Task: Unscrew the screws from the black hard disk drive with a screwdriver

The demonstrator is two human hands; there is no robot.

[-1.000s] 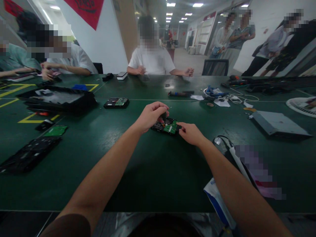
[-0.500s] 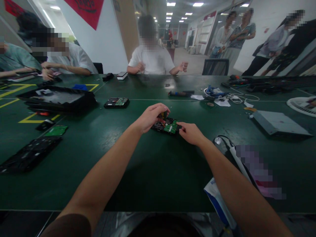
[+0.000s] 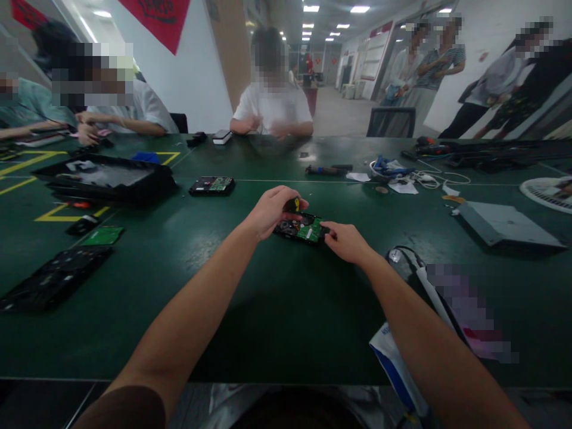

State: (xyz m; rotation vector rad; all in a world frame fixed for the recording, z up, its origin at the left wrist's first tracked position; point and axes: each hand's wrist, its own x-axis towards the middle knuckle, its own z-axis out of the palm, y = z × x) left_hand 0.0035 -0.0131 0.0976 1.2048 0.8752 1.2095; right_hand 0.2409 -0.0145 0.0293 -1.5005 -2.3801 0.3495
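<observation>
A hard drive (image 3: 310, 231) lies flat on the dark green table, its green circuit board facing up. Over its left part, my left hand (image 3: 271, 211) is closed around a short screwdriver (image 3: 293, 205) with a black and yellow handle. The screwdriver's tip is hidden by my fingers. At the drive's right end, my right hand (image 3: 347, 239) grips the edge with curled fingers, the index finger resting near the board's corner.
Another hard drive (image 3: 211, 186) lies beyond to the left, near a black tray (image 3: 107, 182). A green circuit board (image 3: 103, 236) and a black panel (image 3: 56, 277) lie at left. A grey metal box (image 3: 509, 223) sits at right. A person in white (image 3: 272, 110) sits opposite.
My left hand has turned slightly, and more of the screwdriver's yellow marking shows. My right hand and the drive stay put. The person opposite has brought their hands inward.
</observation>
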